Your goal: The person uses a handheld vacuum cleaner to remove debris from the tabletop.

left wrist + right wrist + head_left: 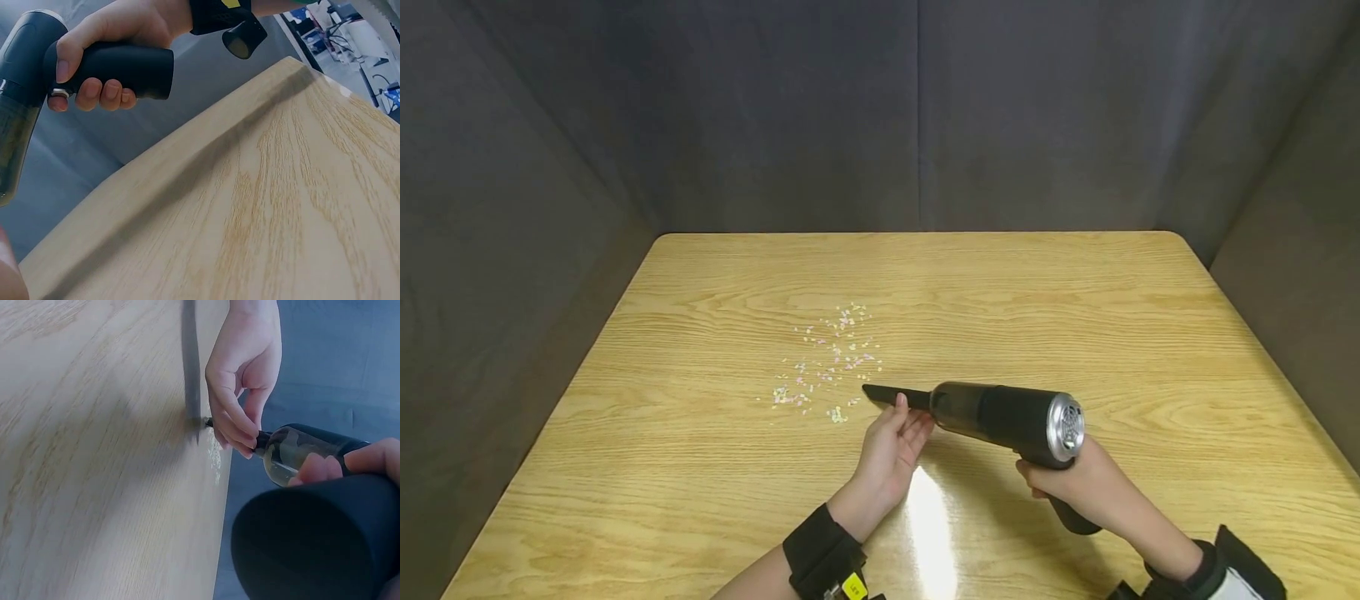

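My right hand [1086, 483] grips the pistol handle of a black handheld vacuum cleaner [1011, 412], its silver vented end facing me. The left wrist view shows the right fingers [111, 92] curled round the handle, one at a small silver button. A flat black nozzle [917, 399] points left from the clear dust cup [294, 450]. My left hand [880, 467] pinches this nozzle, thumb on the near side and fingers beneath. Just left of the nozzle's tip, small pale confetti bits [784, 397] lie scattered on the wooden table [662, 458].
Dark grey curtain panels [775, 125] stand behind the table and along both sides. Black bands [823, 550] with cameras are strapped round both wrists. Light glares off the tabletop near the left hand. Equipment and cables [356, 44] appear beyond the table's edge.
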A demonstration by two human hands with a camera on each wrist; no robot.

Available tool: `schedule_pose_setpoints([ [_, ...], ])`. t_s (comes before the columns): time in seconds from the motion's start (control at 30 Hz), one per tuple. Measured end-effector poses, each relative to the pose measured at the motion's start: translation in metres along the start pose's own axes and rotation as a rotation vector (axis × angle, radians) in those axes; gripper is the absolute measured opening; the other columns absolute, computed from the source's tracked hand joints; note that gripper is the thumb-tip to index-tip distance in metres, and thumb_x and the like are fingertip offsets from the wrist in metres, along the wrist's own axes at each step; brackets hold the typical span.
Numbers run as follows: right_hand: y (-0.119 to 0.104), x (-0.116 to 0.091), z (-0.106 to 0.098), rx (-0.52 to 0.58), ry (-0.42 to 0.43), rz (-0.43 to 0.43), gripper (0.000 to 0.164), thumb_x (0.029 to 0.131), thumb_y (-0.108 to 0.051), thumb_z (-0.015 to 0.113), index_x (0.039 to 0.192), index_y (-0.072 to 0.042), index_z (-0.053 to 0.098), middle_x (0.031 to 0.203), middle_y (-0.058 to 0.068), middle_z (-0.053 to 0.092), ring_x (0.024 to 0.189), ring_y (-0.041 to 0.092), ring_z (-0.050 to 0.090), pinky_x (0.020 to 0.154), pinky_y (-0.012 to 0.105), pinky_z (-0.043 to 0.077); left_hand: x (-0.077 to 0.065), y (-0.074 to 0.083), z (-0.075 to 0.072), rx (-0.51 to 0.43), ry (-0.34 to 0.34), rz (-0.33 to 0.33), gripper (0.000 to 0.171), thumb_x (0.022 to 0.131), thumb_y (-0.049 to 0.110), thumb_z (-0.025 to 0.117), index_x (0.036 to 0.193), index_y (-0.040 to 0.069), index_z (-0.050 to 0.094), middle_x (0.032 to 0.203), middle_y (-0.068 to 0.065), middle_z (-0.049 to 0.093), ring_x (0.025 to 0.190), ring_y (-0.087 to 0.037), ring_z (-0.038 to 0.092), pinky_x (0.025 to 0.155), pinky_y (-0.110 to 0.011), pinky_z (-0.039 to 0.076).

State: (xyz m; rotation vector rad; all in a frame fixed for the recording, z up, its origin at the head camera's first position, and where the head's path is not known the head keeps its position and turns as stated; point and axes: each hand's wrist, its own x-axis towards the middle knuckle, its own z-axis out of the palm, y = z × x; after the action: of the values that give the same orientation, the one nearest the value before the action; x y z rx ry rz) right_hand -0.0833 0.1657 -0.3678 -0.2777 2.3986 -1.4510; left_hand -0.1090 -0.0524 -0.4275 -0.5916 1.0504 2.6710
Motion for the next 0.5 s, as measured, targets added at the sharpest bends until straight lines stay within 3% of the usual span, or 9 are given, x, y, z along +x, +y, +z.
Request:
schedule_pose_setpoints([
  [0.5,-0.0051,0.0042,0.0025,-0.024,-0.018,0.009,0.031,0.081,-0.008,0.066,0.104,0.008,0.053,0.065,0.01,0.059,0.059,0.019,0.059,0.057,0.032,0.052,-0.0036,0.0044,-0.0045,0.012,0.005,0.006,0.032,0.095,0.026,0.049,0.116,0.004,0.037,0.098,-0.003,0.05,0.09,-0.009,0.055,0.079,-0.011,0.055],
])
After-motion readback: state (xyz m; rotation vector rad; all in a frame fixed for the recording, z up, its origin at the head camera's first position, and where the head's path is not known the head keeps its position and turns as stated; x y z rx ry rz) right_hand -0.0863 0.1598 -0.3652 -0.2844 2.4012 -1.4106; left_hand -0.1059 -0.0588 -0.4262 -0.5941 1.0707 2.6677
